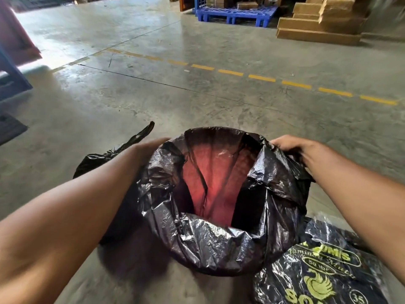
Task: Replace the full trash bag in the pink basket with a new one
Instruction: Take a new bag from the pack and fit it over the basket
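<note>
Trash bag (219, 244) rim between both grips: right hand (291, 145) pinches it, left hand (151, 148) apparently too.

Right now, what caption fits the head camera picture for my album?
Both hands, left and right, stretch a black trash bag over the pink basket.

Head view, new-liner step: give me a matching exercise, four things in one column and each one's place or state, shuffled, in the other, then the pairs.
Things
1. new black liner
2. tied black bag
3. printed pack of bags
4. blue pallet

Places or states
A. on the floor at lower right, yellow print on it
B. far across the floor, by stacked cardboard boxes
C. open, folded over the basket rim, pink showing through inside
D. on the floor behind the left forearm

Pairs: 1-C, 2-D, 3-A, 4-B
</note>
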`<state>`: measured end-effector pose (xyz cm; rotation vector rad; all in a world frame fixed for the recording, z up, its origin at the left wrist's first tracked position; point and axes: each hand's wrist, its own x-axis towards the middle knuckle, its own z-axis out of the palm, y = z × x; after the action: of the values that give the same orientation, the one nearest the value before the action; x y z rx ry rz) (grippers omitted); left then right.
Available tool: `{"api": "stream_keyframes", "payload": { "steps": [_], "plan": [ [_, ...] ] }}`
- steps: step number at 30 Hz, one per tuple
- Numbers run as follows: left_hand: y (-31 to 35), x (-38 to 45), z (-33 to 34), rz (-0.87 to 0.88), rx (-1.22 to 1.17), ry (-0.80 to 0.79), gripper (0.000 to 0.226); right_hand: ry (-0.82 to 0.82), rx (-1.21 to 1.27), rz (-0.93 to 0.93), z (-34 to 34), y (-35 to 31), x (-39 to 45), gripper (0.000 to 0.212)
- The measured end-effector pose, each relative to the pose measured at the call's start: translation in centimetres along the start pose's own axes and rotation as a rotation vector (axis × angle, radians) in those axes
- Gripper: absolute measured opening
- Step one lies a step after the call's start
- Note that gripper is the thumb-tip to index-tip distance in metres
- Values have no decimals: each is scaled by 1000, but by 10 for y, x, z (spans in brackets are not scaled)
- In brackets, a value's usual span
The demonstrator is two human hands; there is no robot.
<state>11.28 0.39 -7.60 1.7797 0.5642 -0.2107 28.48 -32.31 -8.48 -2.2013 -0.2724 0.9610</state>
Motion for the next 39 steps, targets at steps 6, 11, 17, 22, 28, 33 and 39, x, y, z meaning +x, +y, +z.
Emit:
{"api": "stream_keyframes", "payload": {
  "steps": [6, 11, 17, 22, 28, 33, 39],
  "plan": [
    [-44, -12, -16, -45, -221, -97, 37, -316, 785, -47, -17, 54, -50, 59],
    [-81, -40, -21, -145, -483, -156, 43, -242, 800, -145, -5, 91, -69, 49],
    [-116, -62, 1, 9, -130, 197, 8, 162, 531, 32, 48, 131, -43, 38],
    [-119, -70, -14, -8, -195, 216, 48, 326, 512, -30, 63, 107, -61, 29],
    [-93, -118, -20, 110, -275, 156, 78, 512, 323, -266, 44, 83, -112, 42],
    [-94, -143, 14, 166, -194, -22, 79, 326, 280, -315, 86, 71, -133, 33],
    [-88, -128, 9, 177, -235, 21, 82, 396, 261, -342, 93, 64, -129, 18]
  ]
}}
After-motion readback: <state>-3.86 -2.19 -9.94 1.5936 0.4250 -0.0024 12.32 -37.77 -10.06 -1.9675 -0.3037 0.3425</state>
